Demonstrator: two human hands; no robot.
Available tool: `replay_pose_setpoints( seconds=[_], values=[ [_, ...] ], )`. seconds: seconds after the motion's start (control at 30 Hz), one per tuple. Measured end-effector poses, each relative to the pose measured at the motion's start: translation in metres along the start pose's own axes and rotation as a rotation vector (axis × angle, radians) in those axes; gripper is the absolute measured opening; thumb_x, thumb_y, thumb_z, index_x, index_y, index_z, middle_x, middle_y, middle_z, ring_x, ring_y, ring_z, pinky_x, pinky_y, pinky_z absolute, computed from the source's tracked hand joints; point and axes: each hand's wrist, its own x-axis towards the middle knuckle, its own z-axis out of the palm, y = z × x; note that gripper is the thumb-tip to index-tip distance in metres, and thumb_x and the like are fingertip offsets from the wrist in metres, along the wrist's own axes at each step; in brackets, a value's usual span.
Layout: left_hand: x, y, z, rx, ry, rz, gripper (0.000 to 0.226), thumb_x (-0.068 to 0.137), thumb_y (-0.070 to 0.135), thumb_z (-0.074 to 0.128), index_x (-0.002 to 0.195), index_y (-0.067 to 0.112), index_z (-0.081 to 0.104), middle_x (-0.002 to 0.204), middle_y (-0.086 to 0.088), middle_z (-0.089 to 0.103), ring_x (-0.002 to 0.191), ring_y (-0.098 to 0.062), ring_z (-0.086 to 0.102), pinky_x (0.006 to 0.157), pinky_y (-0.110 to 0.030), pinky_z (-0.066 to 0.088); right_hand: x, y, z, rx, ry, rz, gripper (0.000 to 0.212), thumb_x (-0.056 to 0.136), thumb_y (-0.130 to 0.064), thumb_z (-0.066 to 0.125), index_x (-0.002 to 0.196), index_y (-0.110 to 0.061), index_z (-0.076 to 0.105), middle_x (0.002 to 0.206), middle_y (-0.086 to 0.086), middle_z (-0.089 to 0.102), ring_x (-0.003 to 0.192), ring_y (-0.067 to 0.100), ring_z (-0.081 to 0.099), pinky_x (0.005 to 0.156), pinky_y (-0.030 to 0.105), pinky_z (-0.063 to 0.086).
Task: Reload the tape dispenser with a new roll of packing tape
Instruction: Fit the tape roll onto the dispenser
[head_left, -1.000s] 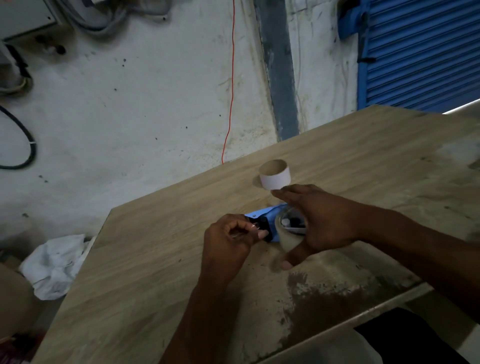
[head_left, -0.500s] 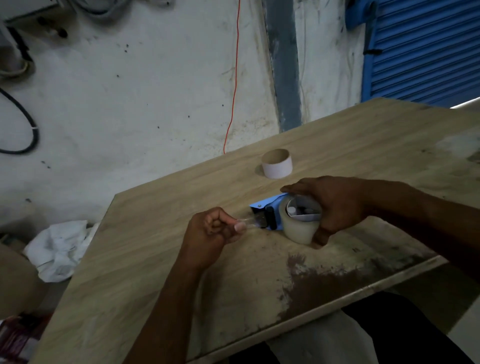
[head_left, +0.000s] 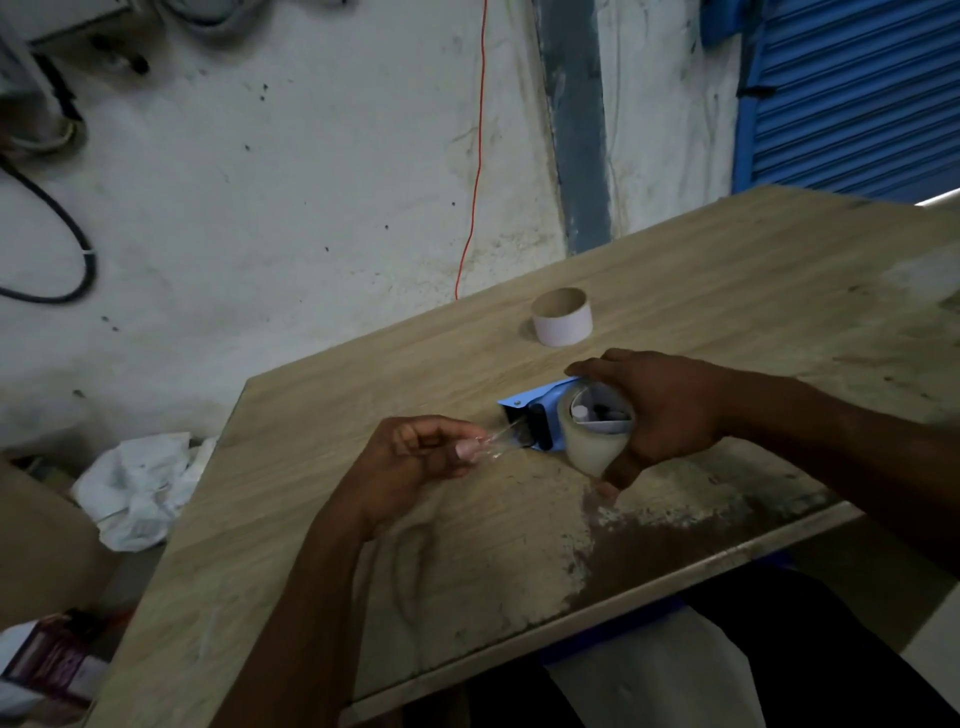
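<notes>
- Blue plastic tape dispenser (head_left: 524, 410) lies centre-right of frame on the light wood-grain table (head_left: 727, 291); only its front end w/ black roller shows, rest is covered by the right hand (head_left: 665, 410).
- Roll of clear packing tape (head_left: 592, 447) sits on the dispenser, lower edge & far side hidden by fingers; hub parts inside the core too dim to make out.
- Clear tape strip (head_left: 501, 439) running from roller toward the left hand (head_left: 410, 462) is nearly see-through, edges hard to trace.
- Right hand: fingers curled over roll & dispenser from the right, thumb under the roll, gripping it; forearm runs off right edge.
- Left hand: loose fist, thumb & forefinger pinching the strip's free end, just left of the dispenser; forearm exits bottom of frame.
- Empty white cardboard tape core (head_left: 562, 317) stands upright above the hands, apart from them.
- White crumpled plastic bag (head_left: 140, 488) on floor, left; stuff at lower left cut off & blurry.
</notes>
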Motion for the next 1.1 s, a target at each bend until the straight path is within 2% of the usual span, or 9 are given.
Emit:
replay_pose_setpoints(
  seconds=[0.2,0.27,0.37,0.53,0.7,0.8,0.9,0.97,1.1],
  values=[
    [-0.006,0.011,0.034,0.153,0.141,0.009,0.047,0.064,0.02,0.095,0.107,0.013,0.078,0.094,0.0,0.081,0.083,-0.006,0.075,0.075,-0.019,0.058,-0.003,-0.003,0.004,0.063,0.065,-0.003,0.133,0.046,-0.06,0.095,0.156,-0.032,0.028,0.144,-0.004,0.048,0.127,0.019,0.051,0.103,0.035,0.046],
    [-0.001,0.008,0.047,0.275,0.207,0.049,0.042,0.064,0.03,0.096,0.101,0.019,0.079,0.091,0.005,0.081,0.084,-0.008,0.076,0.078,-0.024,0.061,-0.004,-0.003,0.006,0.072,0.078,0.0,0.132,0.045,-0.06,0.095,0.156,-0.033,0.029,0.141,-0.004,0.048,0.125,0.019,0.051,0.104,0.038,0.048],
    [0.004,0.005,0.05,0.263,0.287,0.095,0.018,0.073,0.02,0.093,0.086,0.017,0.08,0.08,0.003,0.08,0.076,-0.013,0.077,0.078,-0.034,0.063,-0.01,0.0,0.008,0.143,0.084,-0.03,0.13,0.041,-0.059,0.096,0.152,-0.032,0.035,0.137,-0.006,0.051,0.121,0.017,0.055,0.104,0.039,0.05],
    [-0.003,0.009,0.05,0.366,0.243,0.129,0.011,0.077,0.02,0.09,0.079,0.017,0.08,0.076,0.003,0.079,0.07,-0.011,0.073,0.072,-0.029,0.058,-0.022,0.012,0.011,0.173,0.072,-0.061,0.129,0.031,-0.067,0.085,0.147,-0.033,0.039,0.134,-0.008,0.053,0.118,0.014,0.057,0.104,0.04,0.05],
    [-0.012,-0.004,0.022,0.459,0.394,0.172,0.016,0.078,0.018,0.089,0.073,0.025,0.075,0.071,0.006,0.077,0.063,-0.003,0.068,0.066,-0.02,0.052,-0.037,0.026,0.005,0.092,-0.031,-0.206,0.082,0.062,-0.048,0.09,0.133,-0.034,0.053,0.124,-0.014,0.063,0.114,0.006,0.06,0.102,0.032,0.046],
    [-0.012,-0.01,0.022,0.417,0.325,0.163,0.014,0.079,0.013,0.088,0.077,0.021,0.076,0.073,-0.002,0.077,0.064,-0.005,0.066,0.065,-0.022,0.052,-0.04,0.024,0.006,0.144,-0.046,-0.131,0.1,0.061,-0.039,0.097,0.145,-0.035,0.042,0.142,-0.008,0.053,0.132,0.015,0.053,0.109,0.036,0.044],
    [-0.012,-0.007,0.024,0.305,0.273,0.173,0.01,0.082,0.005,0.084,0.086,0.01,0.077,0.076,-0.006,0.077,0.065,-0.002,0.063,0.064,-0.016,0.05,-0.043,0.011,0.001,0.015,-0.113,-0.022,0.142,0.053,-0.066,0.091,0.161,-0.036,0.004,0.163,0.0,0.016,0.152,0.028,0.018,0.122,0.046,0.028],
    [-0.011,-0.007,0.02,0.288,0.202,0.163,0.009,0.084,0.003,0.082,0.09,0.009,0.078,0.076,0.002,0.076,0.067,0.001,0.063,0.066,-0.014,0.049,-0.042,-0.003,-0.001,-0.003,-0.053,0.002,0.152,0.046,-0.078,0.085,0.161,-0.036,-0.005,0.168,-0.003,0.003,0.155,0.028,0.008,0.124,0.047,0.023],
    [-0.006,-0.001,0.019,0.306,0.114,0.148,0.007,0.09,0.001,0.075,0.092,0.005,0.081,0.08,0.001,0.079,0.069,0.0,0.066,0.068,-0.013,0.05,-0.032,-0.033,0.005,-0.052,0.075,-0.061,0.129,0.061,-0.062,0.089,0.161,-0.025,0.017,0.161,0.0,0.033,0.143,0.025,0.037,0.115,0.04,0.039]
  ],
)
